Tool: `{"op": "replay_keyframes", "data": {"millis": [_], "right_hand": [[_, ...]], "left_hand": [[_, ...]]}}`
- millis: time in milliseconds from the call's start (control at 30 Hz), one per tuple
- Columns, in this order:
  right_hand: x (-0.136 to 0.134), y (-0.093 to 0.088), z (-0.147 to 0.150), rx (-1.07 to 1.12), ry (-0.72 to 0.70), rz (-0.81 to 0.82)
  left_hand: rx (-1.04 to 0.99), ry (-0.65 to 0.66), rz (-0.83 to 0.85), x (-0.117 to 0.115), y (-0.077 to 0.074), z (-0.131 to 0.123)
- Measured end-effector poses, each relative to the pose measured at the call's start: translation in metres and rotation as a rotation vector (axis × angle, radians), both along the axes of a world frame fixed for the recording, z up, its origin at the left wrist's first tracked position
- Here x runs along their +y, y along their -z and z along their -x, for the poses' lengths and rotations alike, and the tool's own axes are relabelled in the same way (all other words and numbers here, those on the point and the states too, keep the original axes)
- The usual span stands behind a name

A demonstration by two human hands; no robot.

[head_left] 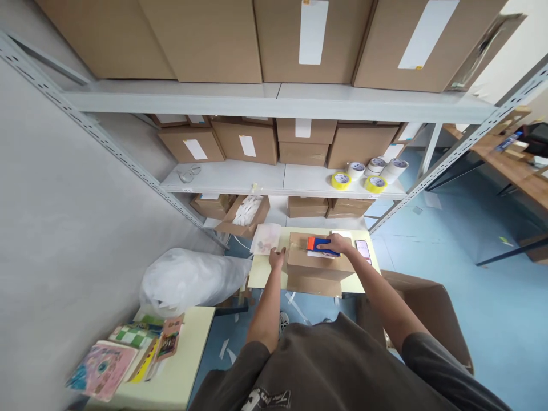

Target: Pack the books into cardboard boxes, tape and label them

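A closed cardboard box [314,273] stands on a small pale yellow table [262,275] in front of me. My right hand [337,244] is closed on a blue and orange tape dispenser [321,246] that rests on the box's top. My left hand [277,258] presses against the box's left side with its fingers together. A phone [363,250] lies on the table to the right of the box. A sheet of paper [266,238] lies at the table's far left corner.
Grey metal shelving [278,98] holds many cardboard boxes, with tape rolls [369,174] on the middle shelf. A white plastic bag [188,279] lies on the floor at left. Colourful books [128,354] sit on a second table [184,365]. An open carton [432,314] stands at right.
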State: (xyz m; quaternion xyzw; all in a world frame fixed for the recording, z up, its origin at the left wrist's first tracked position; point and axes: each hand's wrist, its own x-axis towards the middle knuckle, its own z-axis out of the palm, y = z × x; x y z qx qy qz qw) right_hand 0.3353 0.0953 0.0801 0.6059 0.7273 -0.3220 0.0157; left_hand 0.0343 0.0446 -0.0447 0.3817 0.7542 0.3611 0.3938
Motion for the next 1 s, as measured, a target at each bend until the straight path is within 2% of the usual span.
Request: {"op": "replay_keyframes", "data": {"millis": [100, 200, 300, 367, 467, 533, 700, 800, 900, 1000], "right_hand": [[0.003, -0.002, 0.006, -0.012, -0.019, 0.017], [0.007, -0.005, 0.013, -0.052, -0.025, 0.045], [0.011, -0.006, 0.014, -0.067, -0.042, 0.058], [0.012, -0.007, 0.002, -0.077, -0.055, 0.043], [0.012, -0.007, -0.044, -0.134, -0.060, 0.030], [0.007, -0.007, -0.093, -0.182, -0.045, 0.045], [-0.018, -0.010, -0.226, -0.270, 0.097, 0.065], [-0.029, -0.009, -0.268, -0.314, 0.148, 0.083], [-0.028, -0.002, -0.265, -0.363, 0.173, 0.070], [-0.019, 0.012, -0.226, -0.388, 0.204, 0.047]], "left_hand": [[0.042, 0.112, -0.003, 0.012, -0.012, -0.012], [0.048, 0.233, 0.018, 0.019, -0.018, -0.029], [0.039, 0.247, 0.015, 0.019, -0.018, -0.037], [0.060, 0.261, 0.022, 0.018, -0.016, -0.037], [0.121, 0.274, 0.040, 0.019, -0.016, -0.036], [0.149, 0.273, 0.050, 0.021, -0.016, -0.036], [0.199, 0.275, 0.041, 0.024, -0.014, -0.036], [0.223, 0.306, 0.007, 0.024, -0.013, -0.036], [0.253, 0.314, 0.024, 0.025, -0.015, -0.035], [0.269, 0.297, 0.047, 0.025, -0.017, -0.034]]}}
